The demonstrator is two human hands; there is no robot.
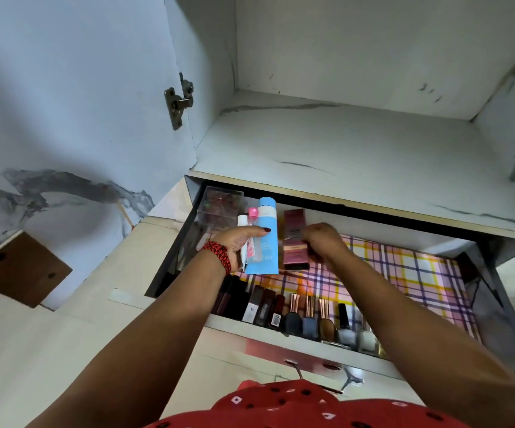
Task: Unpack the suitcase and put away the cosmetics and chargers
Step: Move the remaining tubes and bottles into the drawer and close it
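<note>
My left hand (237, 245) grips a bundle over the open drawer (494, 291): a flat blue tube (265, 239), a small pink-capped bottle (252, 239) and a white tube (242, 223). My right hand (322, 242) is curled shut on a glossy maroon box (294, 242), upright just right of the bundle. The checked liner (404, 273) lies bare to the right. Nail-polish bottles (311, 319) line the near edge. A clear box (219, 208) fills the far-left corner; its contents are indistinct.

Hardly any readable text

The blue tube (264, 239) shows upside-down letters, roughly "not", near its lower end; other labels are too blurred.
</note>
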